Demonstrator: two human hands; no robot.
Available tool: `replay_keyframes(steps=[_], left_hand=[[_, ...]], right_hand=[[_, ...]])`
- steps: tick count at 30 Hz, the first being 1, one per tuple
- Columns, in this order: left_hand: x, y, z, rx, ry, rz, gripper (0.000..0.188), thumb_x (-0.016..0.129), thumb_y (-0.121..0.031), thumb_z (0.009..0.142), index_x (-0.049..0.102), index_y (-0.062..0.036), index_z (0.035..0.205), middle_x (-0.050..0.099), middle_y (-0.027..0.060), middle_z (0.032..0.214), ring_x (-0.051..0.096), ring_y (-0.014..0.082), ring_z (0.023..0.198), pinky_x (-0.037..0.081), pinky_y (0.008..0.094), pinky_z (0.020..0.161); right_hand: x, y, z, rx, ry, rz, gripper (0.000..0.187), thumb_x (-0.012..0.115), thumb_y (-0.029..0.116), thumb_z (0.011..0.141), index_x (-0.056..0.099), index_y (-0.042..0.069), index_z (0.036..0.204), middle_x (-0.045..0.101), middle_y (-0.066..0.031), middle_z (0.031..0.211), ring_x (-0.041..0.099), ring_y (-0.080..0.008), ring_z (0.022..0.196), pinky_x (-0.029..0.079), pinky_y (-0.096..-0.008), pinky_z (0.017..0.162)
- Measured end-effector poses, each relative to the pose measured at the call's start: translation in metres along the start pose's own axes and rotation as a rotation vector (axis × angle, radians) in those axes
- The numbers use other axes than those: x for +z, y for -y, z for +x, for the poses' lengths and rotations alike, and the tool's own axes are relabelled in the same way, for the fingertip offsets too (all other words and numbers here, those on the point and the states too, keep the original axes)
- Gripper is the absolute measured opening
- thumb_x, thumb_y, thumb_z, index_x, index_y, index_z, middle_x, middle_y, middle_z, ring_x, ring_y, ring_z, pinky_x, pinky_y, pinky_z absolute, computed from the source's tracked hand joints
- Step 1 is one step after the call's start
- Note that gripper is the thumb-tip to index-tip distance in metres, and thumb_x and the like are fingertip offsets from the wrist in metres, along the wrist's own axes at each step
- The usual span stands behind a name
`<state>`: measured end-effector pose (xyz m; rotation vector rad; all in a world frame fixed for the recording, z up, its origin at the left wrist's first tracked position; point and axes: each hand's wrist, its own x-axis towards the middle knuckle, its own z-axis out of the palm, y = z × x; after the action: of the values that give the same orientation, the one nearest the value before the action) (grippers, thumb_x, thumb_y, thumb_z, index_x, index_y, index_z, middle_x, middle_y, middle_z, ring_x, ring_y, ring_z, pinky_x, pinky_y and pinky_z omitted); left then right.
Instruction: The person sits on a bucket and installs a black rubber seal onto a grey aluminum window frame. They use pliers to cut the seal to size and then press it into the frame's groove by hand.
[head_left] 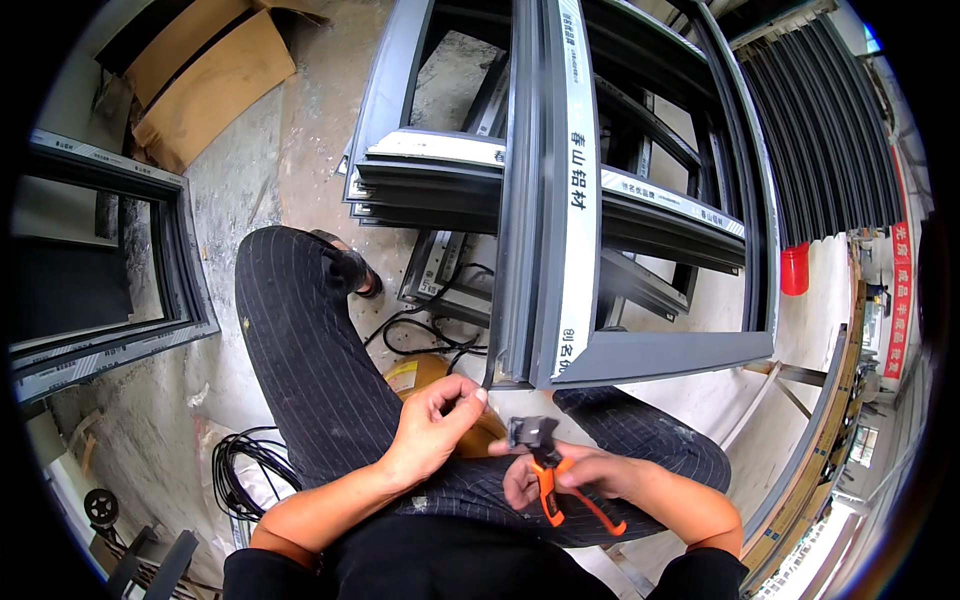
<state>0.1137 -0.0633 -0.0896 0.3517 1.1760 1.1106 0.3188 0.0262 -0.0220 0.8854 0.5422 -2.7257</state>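
Note:
My left hand (pixel 432 428) is closed in a pinch at the lower corner of a dark grey window frame (pixel 660 356). A thin black strip (pixel 488 372), perhaps a rubber seal, hangs from that corner to its fingertips. In my right hand (pixel 590 476) is a pair of cutters (pixel 545 470) with orange handles and a broad dark head. The head points up, just below the frame's corner and apart from it. Grey frame bars carry white protective film. Beneath this frame lie several stacked frames (pixel 430 190).
Another dark frame (pixel 180 250) stands at the left, below a cardboard box (pixel 215 85). Coiled black cable (pixel 250 470) lies by my left leg. A yellow-brown rounded object (pixel 425 372) sits between my legs. Dark profiles (pixel 825 130) and a red bucket (pixel 794 270) are at the right.

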Motion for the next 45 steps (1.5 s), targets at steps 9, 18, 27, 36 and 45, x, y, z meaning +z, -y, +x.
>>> replay_keyframes(steps=[9,18,27,36,45], left_hand=[[-0.005,-0.008,0.0,-0.04,0.038,-0.034,0.017,0.061,-0.02,0.095,0.064,-0.0034,0.091,0.059,-0.0033,0.081,0.046,0.0038,0.072,0.037,0.0201,0.065],[-0.019,-0.024,0.006,0.039,0.123,0.076,0.018,0.061,-0.02,0.095,0.064,-0.0031,0.088,0.06,-0.0028,0.081,0.049,0.0052,0.072,0.039,0.022,0.065],[-0.023,-0.038,0.007,0.39,0.089,0.721,0.017,0.062,-0.018,0.09,0.064,-0.0027,0.085,0.057,0.0084,0.071,0.054,0.0231,0.067,0.041,0.034,0.067],[-0.023,-0.035,0.009,0.528,0.056,0.83,0.015,0.064,-0.017,0.088,0.062,-0.0034,0.081,0.055,0.0087,0.068,0.053,0.0274,0.063,0.039,0.037,0.065],[-0.024,-0.034,0.012,0.442,0.122,0.749,0.016,0.063,-0.016,0.089,0.063,-0.0005,0.085,0.056,0.0118,0.069,0.055,0.0281,0.067,0.042,0.0375,0.064]], right_hand=[[0.01,0.021,0.004,-0.136,-0.38,-1.085,0.047,0.061,0.034,0.094,0.053,-0.002,0.122,0.063,-0.0126,0.085,0.06,-0.0234,0.075,0.049,-0.0336,0.072],[0.008,0.035,0.015,-0.013,-0.365,-1.149,0.055,0.063,0.037,0.091,0.053,-0.005,0.125,0.064,-0.0225,0.099,0.063,-0.0303,0.093,0.048,-0.0364,0.084],[0.009,0.038,0.023,-0.025,-0.439,-1.234,0.056,0.063,0.037,0.09,0.053,-0.003,0.127,0.065,-0.0232,0.103,0.064,-0.0324,0.095,0.049,-0.0364,0.084],[0.013,0.039,0.025,-0.1,-0.508,-1.434,0.043,0.063,0.028,0.088,0.058,0.0,0.12,0.065,-0.0219,0.096,0.064,-0.0372,0.09,0.051,-0.0419,0.077],[0.02,0.035,0.027,-0.16,-0.648,-1.668,0.023,0.065,0.025,0.084,0.062,0.004,0.094,0.061,-0.0145,0.063,0.063,-0.0355,0.065,0.049,-0.0447,0.058]])
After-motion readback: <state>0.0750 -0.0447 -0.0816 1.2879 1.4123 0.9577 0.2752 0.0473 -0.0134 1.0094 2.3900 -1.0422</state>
